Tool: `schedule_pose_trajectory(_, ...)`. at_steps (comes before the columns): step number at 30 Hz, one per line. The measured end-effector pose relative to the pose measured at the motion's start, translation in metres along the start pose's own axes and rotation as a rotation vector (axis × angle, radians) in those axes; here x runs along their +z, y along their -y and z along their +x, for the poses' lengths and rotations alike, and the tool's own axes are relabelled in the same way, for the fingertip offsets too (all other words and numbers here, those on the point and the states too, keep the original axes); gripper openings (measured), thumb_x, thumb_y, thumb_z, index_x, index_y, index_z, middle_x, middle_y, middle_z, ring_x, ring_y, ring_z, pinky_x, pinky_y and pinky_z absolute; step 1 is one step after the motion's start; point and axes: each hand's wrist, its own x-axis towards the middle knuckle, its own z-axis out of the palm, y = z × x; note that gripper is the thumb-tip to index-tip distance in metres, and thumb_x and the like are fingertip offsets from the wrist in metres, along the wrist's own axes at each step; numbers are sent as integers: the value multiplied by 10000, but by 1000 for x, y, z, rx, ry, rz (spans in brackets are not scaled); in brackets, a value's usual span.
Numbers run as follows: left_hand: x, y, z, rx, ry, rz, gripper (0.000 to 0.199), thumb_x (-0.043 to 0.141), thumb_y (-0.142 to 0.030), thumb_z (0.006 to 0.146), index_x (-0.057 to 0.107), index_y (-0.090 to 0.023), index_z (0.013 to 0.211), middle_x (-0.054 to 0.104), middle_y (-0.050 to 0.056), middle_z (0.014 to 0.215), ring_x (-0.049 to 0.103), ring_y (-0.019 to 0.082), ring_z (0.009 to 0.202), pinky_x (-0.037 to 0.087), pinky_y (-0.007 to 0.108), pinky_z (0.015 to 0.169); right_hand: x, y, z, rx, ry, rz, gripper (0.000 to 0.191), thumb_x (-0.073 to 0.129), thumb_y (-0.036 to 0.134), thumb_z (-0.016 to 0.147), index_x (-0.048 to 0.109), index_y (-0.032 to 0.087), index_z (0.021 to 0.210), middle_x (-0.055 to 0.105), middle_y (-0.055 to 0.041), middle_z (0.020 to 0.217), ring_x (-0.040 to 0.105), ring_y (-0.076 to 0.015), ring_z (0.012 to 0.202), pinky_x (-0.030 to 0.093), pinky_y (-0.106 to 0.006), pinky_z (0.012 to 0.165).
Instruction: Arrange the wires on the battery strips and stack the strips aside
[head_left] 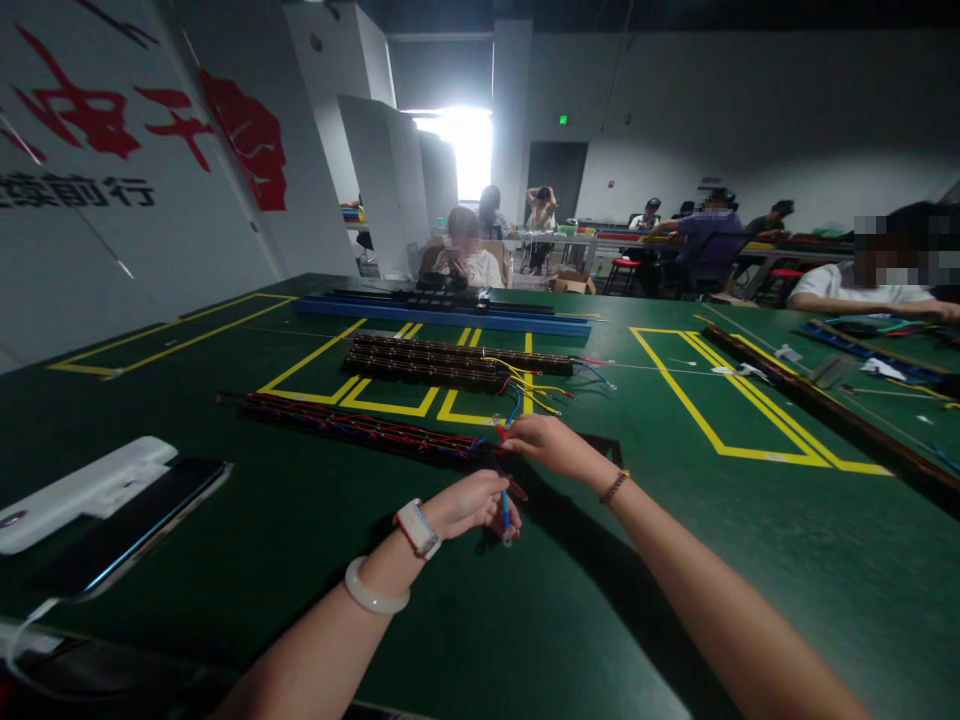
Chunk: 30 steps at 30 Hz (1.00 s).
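A long dark strip (367,428) with red and blue wires along it lies in front of me, and both my hands are at its right end. My left hand (474,503) is closed around a short blue wire (506,508) with a ring lug at its tip. Just above and to the right, my right hand (553,447) pinches a red wire (502,433) at the strip's end; its fingertips partly hide the wire. Behind them lies a bundle of similar dark strips (424,362), with yellow, red and blue lugged wires (536,385) fanning out on the right.
The green table (300,540) carries yellow tape outlines. A phone (135,530) and a white device (90,490) lie at left. Blue rails (450,318) stretch across the back, and a long brown strip (840,415) lies at right. Several people sit beyond.
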Motion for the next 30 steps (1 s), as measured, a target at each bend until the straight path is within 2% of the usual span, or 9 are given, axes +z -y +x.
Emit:
schedule_pose_trajectory(4, -2, 0, 1, -11, 18, 7, 296, 445, -352, 876, 534, -100, 1005, 651, 88, 666, 636, 181, 587, 486, 311, 593, 6, 16, 26, 104, 19, -3, 247, 568, 371, 880, 698, 161, 867, 665, -39, 784, 571, -129, 691, 371, -220, 605)
schedule_pose_trajectory(8, -3, 0, 2, -4, 12, -14, 310, 431, -368, 881, 549, -94, 965, 645, 86, 657, 630, 174, 575, 487, 305, 585, 21, 29, 45, 168, 1, -104, 253, 581, 380, 868, 712, 167, 834, 671, -50, 771, 570, -135, 675, 343, -227, 570)
schedule_pose_trajectory(12, -1, 2, 2, 21, -9, -16, 343, 454, -422, 866, 552, -100, 936, 630, 67, 620, 612, 168, 536, 483, 299, 559, 41, 40, 55, 239, -18, -260, 240, 602, 377, 845, 715, 171, 796, 672, -76, 809, 588, -162, 703, 349, -244, 564)
schedule_pose_trajectory(15, 2, 1, 1, 21, -31, -14, 336, 467, -418, 858, 560, -100, 913, 626, 61, 624, 609, 162, 532, 482, 296, 559, 47, 43, 56, 229, -44, -327, 249, 594, 370, 851, 702, 157, 779, 657, -88, 841, 592, -171, 722, 376, -253, 591)
schedule_pose_trajectory(17, 2, -1, -1, 26, -26, -12, 315, 455, -394, 868, 559, -100, 908, 624, 63, 624, 606, 156, 533, 481, 289, 564, 42, 41, 51, 154, -42, -277, 248, 581, 366, 865, 696, 156, 801, 646, -78, 831, 589, -168, 749, 400, -254, 634)
schedule_pose_trajectory(20, 2, -3, -2, 6, -34, 5, 274, 441, -359, 880, 532, -109, 949, 634, 72, 638, 623, 165, 560, 487, 300, 585, 28, 28, 32, 6, -49, -59, 266, 537, 393, 896, 682, 176, 949, 641, -57, 869, 583, -156, 831, 430, -255, 732)
schedule_pose_trajectory(23, 1, -5, -4, -17, -95, 84, 248, 480, -362, 871, 471, -133, 966, 656, 80, 685, 640, 172, 584, 495, 310, 605, 19, 10, 5, 22, -194, 34, 317, 440, 400, 942, 635, 179, 1061, 632, -67, 974, 574, -157, 911, 441, -279, 811)
schedule_pose_trajectory(26, 2, -7, -6, -15, -200, 230, 296, 478, -434, 870, 430, -153, 954, 642, 49, 651, 631, 162, 558, 477, 273, 560, 24, -8, -21, 60, -262, -151, 308, 432, 373, 945, 618, 174, 1090, 632, -84, 1020, 568, -185, 950, 431, -321, 854)
schedule_pose_trajectory(30, 1, -14, -10, -42, -287, 421, 335, 433, -495, 867, 460, -161, 875, 554, -17, 516, 537, 115, 429, 379, 198, 443, 40, -23, -39, -3, -178, -443, 304, 458, 322, 934, 595, 181, 1166, 648, -101, 1056, 570, -210, 955, 406, -362, 888)
